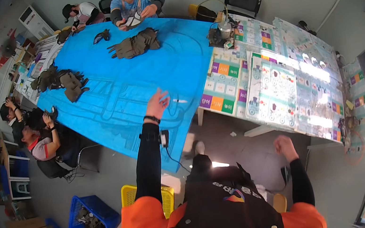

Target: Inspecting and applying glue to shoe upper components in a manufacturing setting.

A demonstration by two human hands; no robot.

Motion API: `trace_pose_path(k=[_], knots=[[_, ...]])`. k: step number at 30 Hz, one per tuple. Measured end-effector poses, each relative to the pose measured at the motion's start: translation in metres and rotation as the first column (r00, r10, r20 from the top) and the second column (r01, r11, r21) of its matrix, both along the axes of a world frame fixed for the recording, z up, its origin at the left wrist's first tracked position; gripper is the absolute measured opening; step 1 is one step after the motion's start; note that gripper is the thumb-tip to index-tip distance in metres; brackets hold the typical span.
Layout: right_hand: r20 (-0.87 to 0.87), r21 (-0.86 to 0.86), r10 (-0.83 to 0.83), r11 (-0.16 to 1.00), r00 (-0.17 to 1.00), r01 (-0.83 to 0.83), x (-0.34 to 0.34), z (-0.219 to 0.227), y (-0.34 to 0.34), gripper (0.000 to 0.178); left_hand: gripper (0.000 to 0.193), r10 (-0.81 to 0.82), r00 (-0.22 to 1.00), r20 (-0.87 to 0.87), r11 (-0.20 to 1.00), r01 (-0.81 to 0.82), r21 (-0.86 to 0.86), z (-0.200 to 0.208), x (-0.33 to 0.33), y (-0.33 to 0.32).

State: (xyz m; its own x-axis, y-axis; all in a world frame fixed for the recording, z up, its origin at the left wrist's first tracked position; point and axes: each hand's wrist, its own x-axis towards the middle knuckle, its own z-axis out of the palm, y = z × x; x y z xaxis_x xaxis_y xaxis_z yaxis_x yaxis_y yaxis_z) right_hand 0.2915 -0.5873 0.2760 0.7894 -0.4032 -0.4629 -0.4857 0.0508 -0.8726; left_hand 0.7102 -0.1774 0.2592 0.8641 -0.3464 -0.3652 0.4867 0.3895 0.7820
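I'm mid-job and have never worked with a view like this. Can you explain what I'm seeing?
No machine here: these are a person's two bare hands. The single picture comes from a fisheye camera on that person's head, looking down, so straight edges bend near the rim. The left hand is over a blue table cover, near a small slender white object; it appears to hold nothing. The right hand is curled, out to the side; whether it holds anything is unclear. Dark gloves lie in piles on the cover. Across the table, a co-worker holds a white-and-dark piece. Printed sheets cover the surface to the right.
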Motion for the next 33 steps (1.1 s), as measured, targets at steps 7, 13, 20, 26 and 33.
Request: trace_pose_path(k=[7, 13, 20, 26, 33], knots=[[-0.018, -0.106, -0.426, 0.901, 0.905, 0.422, -0.086, 0.031, 0.020, 0.019, 0.071, 0.259, 0.950, -0.174, 0.923, -0.296, -0.245, 0.008, 0.188, -0.099], [-0.121, -0.080, -0.745, 0.666, 0.656, 0.742, -0.084, 0.053, 0.046, 0.019, 0.036, 0.447, 0.881, -0.155, 0.864, -0.470, -0.179, 0.000, 0.238, -0.149], [0.036, -0.203, -0.620, 0.763, 0.784, 0.613, -0.006, 0.061, 0.043, 0.017, 0.021, 0.253, 0.928, 0.273, 0.966, -0.260, -0.009, -0.145, 0.151, -0.138], [0.011, -0.689, -0.090, 0.721, 0.996, 0.073, 0.095, 0.112, 0.061, 0.052, 0.020, -0.434, 0.894, -0.110, 0.832, 0.445, 0.332, 0.004, -0.063, -0.198], [0.153, -0.850, -0.106, 0.492, 0.983, 0.185, 0.029, 0.102, 0.007, 0.038, 0.017, -0.914, 0.405, 0.006, 0.404, 0.910, 0.089, 0.088, -0.220, -0.341]])
